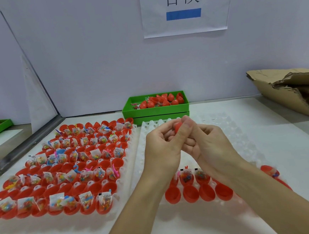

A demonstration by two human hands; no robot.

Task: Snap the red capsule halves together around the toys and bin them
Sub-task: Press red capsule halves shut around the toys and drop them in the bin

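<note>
**Capsule mid-snap, both hands on it, above the right tray**

Left hand (161, 145) and right hand (205, 140) meet over the far half of the right-hand white tray (243, 128), fingers of both curled around one red capsule (178, 127). Only a small red patch shows between the thumbs, so can't tell whether the halves are seated or whether the toy is fully inside.

Layout:
- Left white tray (131, 155), toward the table's left edge: rows of open red halves (92, 188), many holding bagged toys (86, 198).
- Right tray: mostly bare sockets. A short row of red halves (190, 194) sits at its near edge, with a few filled ones (186, 177) just behind, partly hidden by the forearms.
- Green bin (155, 108) at the table's back edge against the wall, holding closed capsules (159, 100).
- Torn cardboard box (286, 91) at the back right corner.

Risks from here:
- Toy bag film caught in the seam, so the halves sit proud or pop open once binned. Likely cause: bag corners stick up above the half rims, as seen across the left tray.
- Halves pressed off-axis, so only part of the rim latches. The grip hides the seam, so no visual check before release.
- The reach to the bin passes over the tray, and the forearms hang close above the near-edge halves. A low wrist could knock them out of their sockets.
- A dropped capsule could roll among the tray sockets.
</note>
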